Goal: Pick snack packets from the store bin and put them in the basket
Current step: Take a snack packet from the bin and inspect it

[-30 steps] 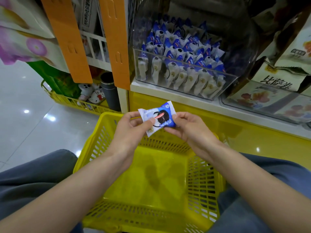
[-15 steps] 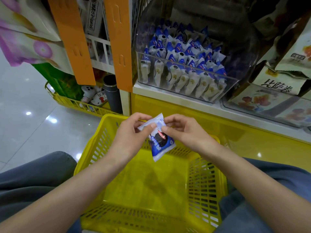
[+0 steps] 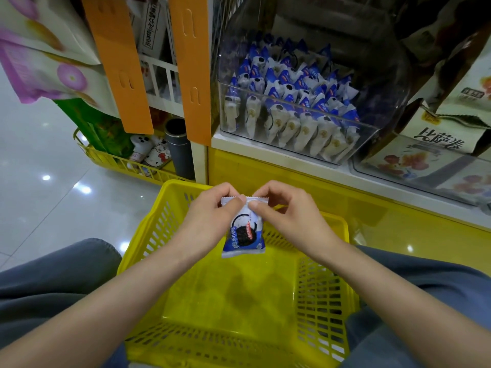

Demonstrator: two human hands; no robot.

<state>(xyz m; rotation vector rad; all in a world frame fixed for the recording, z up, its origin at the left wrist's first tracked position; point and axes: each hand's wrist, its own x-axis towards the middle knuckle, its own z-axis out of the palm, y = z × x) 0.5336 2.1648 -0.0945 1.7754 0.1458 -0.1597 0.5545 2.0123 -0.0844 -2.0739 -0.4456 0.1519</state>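
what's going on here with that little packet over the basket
A person is picking out snacks. The left hand and the right hand both pinch the top edge of one blue and white snack packet, which hangs over a yellow basket between their knees. The clear bin on the shelf ahead is full of the same packets. No packet shows in the basket yet.

Light: bright, even, from overhead lamps
Glare: white lamp spots on the glossy floor (image 3: 46, 177) and the yellow shelf front (image 3: 372, 221)
Shadow: soft dark patch on the basket (image 3: 239, 296) bottom
Blur: bags (image 3: 39, 62) at upper left smeared
Edges: wide-angle bending, straight lines curve
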